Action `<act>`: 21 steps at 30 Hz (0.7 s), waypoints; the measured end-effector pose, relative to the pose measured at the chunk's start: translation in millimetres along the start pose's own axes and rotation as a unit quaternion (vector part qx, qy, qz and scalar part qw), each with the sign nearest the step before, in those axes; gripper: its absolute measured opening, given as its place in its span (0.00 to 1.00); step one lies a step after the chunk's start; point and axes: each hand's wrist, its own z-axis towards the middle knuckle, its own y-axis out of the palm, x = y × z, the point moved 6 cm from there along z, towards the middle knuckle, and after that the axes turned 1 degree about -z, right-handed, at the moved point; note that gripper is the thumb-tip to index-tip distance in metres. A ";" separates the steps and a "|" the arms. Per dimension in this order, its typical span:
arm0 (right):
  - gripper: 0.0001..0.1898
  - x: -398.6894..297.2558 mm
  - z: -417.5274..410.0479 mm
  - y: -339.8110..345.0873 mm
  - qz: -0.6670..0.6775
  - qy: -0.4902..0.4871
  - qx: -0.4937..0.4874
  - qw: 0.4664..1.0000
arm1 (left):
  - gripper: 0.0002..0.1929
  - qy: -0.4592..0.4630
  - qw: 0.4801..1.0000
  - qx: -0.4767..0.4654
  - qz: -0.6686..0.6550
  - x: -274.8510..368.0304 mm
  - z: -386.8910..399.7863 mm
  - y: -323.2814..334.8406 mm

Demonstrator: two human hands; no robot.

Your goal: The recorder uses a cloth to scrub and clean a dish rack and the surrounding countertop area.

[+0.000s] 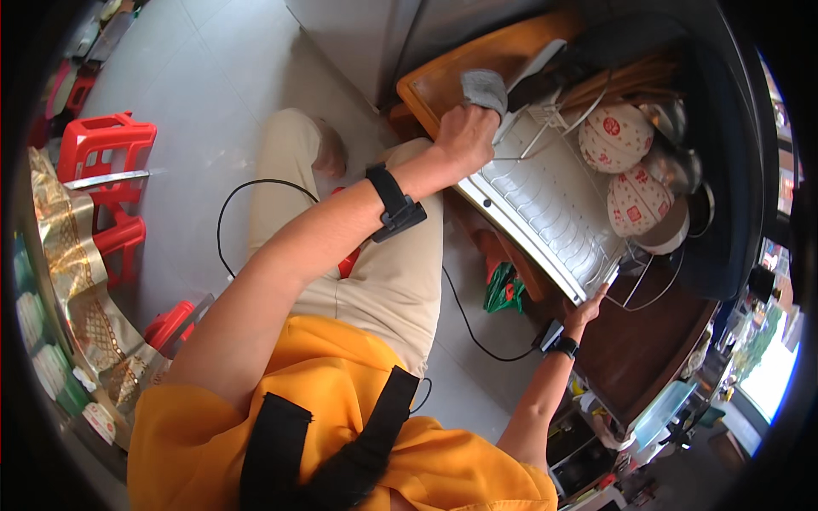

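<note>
Bunched in my left hand (466,140) is a grey cloth (484,89), at the upper end of a white dish rack (543,217). My right hand (585,313) holds the rack's near lower corner, its fingers partly hidden beneath. Wire slots line the rack's front half. Behind them lie stacked bowls with red patterns (617,137), more such bowls (639,201) and shiny metal cups (674,167). Wooden chopsticks (626,80) and a light-coloured utensil handle (543,57) are at the rack's upper end.
The rack stands on a brown wooden surface (639,345), beside an orange board or tray (434,76). Red plastic stools (108,147) stand on the tiled floor at left. Black cables run from both wrist devices. A green plastic bag (505,290) is below the rack.
</note>
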 end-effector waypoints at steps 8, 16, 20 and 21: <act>0.49 -6.1 -9.3 -2.9 -0.056 0.018 -0.006 0.998 | 0.11 -0.122 0.990 -0.067 -0.024 -43.1 -34.2 -30.3; 0.47 -5.9 -7.8 -0.9 -0.061 0.014 -0.017 0.998 | 0.07 -0.128 0.987 0.067 -0.072 -113.9 -38.8 -93.2; 0.47 -3.6 -8.2 3.0 -0.068 0.032 -0.038 0.996 | 0.12 -0.108 0.964 0.155 -0.185 -130.3 -44.5 -79.6; 0.47 -3.3 -9.5 2.6 -0.071 0.040 -0.044 0.996 | 0.17 -0.132 0.963 0.131 -0.193 -133.3 -45.0 -70.6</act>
